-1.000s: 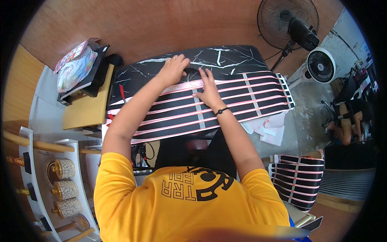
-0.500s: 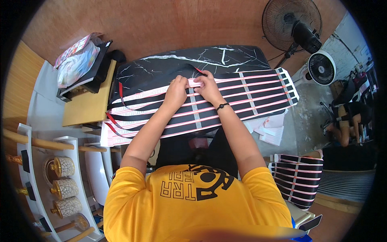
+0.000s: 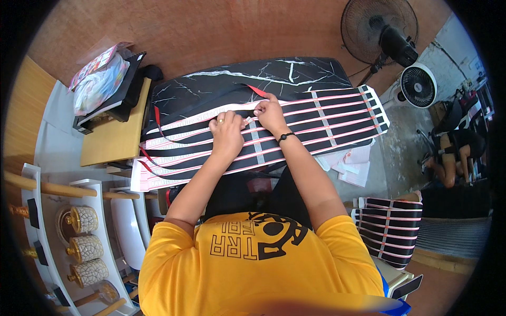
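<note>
A long sheet of black strips (image 3: 295, 126) with pink-and-white edges lies across the black marbled table (image 3: 211, 79). Grey bands of tape (image 3: 255, 138) cross the strips. My left hand (image 3: 228, 131), with a ring on it, rests on the strips left of one band, fingers apart; a small pale piece shows by its thumb. Close beside it, my right hand (image 3: 270, 115), with a dark bracelet at the wrist, pinches a black strip. A loop of loose black strip with a red underside (image 3: 257, 90) rises behind the right fingers. Other loose strip ends curl at the sheet's left.
Two fans (image 3: 418, 86) stand at the back right. Papers (image 3: 352, 171) lie below the table's right side, and another striped bundle (image 3: 390, 231) sits at lower right. A wooden stand (image 3: 113, 142) and a shelf with jars (image 3: 87, 247) are at left. Someone sits far right.
My hands, close together before, have moved apart. The left has shifted slightly left and its fingers have spread on the strips. The right hand stays almost in place; the red underside shows more.
</note>
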Tool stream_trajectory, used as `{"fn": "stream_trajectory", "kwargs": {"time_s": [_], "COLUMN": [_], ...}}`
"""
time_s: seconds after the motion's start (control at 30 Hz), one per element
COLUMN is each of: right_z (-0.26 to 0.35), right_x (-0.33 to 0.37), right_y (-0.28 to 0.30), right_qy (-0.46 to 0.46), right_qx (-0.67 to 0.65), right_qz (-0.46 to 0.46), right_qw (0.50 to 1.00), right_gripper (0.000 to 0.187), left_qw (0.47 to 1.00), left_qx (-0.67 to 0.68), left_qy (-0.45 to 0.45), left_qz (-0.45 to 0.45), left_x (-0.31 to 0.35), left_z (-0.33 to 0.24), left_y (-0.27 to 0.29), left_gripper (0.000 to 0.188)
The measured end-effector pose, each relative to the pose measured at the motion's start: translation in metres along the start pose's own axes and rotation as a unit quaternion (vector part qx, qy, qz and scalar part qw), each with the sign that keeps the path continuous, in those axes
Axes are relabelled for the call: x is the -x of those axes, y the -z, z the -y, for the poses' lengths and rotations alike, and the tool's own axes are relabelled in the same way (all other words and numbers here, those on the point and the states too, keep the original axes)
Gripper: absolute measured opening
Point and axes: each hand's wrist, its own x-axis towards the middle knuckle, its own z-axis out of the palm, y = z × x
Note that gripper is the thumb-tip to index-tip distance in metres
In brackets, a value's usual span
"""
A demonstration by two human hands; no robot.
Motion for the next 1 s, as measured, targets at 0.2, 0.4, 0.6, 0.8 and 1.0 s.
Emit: {"fn": "stream_trajectory", "kwargs": {"time_s": [0.2,0.4,0.6,0.8,1.0], "right_z": [0.002,0.003,-0.001,-0.001,0.005], "right_x": [-0.006,0.017,0.025,0.011,0.042], "right_y": [0.013,0.039,0.021,0.022,0.046], "right_qy": [0.017,0.13,0.199,0.103,0.165], "right_qx": [-0.117,-0.089,0.098,0.003,-0.056], "right_qz": [0.023,0.118,0.031,0.009,0.063], "right_qw": [0.993,0.98,0.974,0.995,0.983], "right_gripper": [0.019,0.012,0.011,0.015,0.014], "left_qw": [1.0,0.996,0.996,0.997,0.994], "left_qx": [0.001,0.02,0.056,0.077,0.028], "left_qy": [0.016,0.08,0.053,0.024,0.102], "left_qz": [-0.012,-0.017,0.035,-0.008,-0.005], "left_x": [0.034,0.03,0.052,0.068,0.054], "left_z": [-0.008,-0.002,-0.021,-0.03,-0.016], "left_y": [0.018,0.014,0.026,0.06,0.062], "left_gripper": [0.004,0.004,0.006,0.007,0.004]}}
